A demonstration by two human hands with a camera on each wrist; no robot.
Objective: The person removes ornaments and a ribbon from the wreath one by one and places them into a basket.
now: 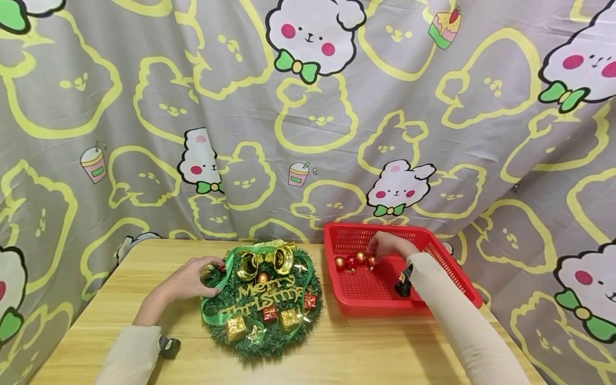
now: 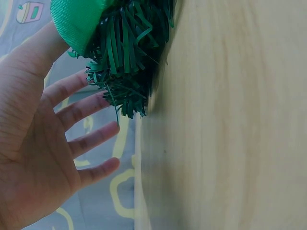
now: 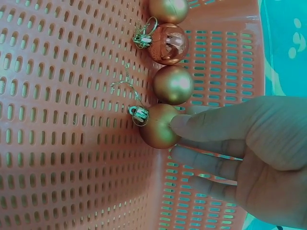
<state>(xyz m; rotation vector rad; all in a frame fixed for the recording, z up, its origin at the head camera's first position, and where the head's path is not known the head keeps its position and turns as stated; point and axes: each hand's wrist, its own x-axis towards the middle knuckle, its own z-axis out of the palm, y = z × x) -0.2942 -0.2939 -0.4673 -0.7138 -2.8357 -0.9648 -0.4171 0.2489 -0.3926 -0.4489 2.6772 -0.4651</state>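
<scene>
A green tinsel Christmas wreath lies on the table, with gold bells, a green ribbon, small gift boxes and gold "Merry Christmas" lettering. At its left edge is my left hand, fingers spread, the thumb by the ribbon and fingertips right at the tinsel in the left wrist view. My right hand reaches into a red plastic basket. Its thumb and fingers pinch a matte gold bauble, which has a metal cap and a string loop.
Beside the pinched bauble sit another gold bauble, a shiny red one and a further gold one, in a row along the basket wall. The wooden table ends at a patterned curtain.
</scene>
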